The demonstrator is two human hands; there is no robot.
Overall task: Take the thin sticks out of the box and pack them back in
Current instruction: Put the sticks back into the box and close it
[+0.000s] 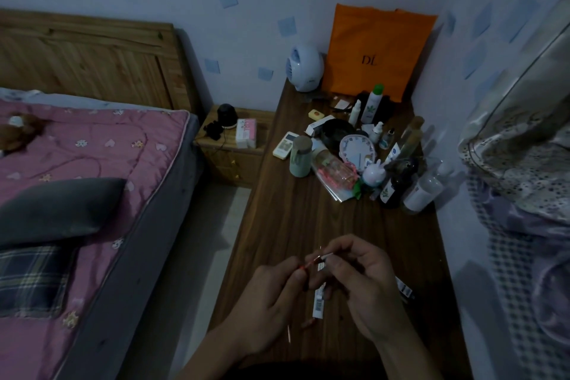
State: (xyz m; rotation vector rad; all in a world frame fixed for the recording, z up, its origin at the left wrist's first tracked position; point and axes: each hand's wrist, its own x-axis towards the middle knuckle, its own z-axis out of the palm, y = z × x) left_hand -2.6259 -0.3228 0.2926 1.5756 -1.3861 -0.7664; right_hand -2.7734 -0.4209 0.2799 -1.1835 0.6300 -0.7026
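Observation:
Both hands meet above the near end of the dark wooden table (pixel 308 219). My left hand (pixel 271 305) pinches thin reddish sticks (pixel 310 265) at its fingertips. My right hand (pixel 361 284) grips a small narrow white box (pixel 318 302) with a barcode; the box hangs down between the hands, and its top end sits at the right fingertips. The sticks' tips touch the box's top opening. One thin stick (pixel 289 333) lies on the table below my left hand, and a small reddish piece (pixel 308 322) lies beside it. Dim light hides finer detail.
A cluster of bottles, jars and a remote (pixel 354 157) crowds the far half of the table, with an orange bag (pixel 376 49) and a small white fan (pixel 303 66) at the back. A barcoded packet (pixel 404 287) lies right of my hands. The bed (pixel 77 179) is to the left.

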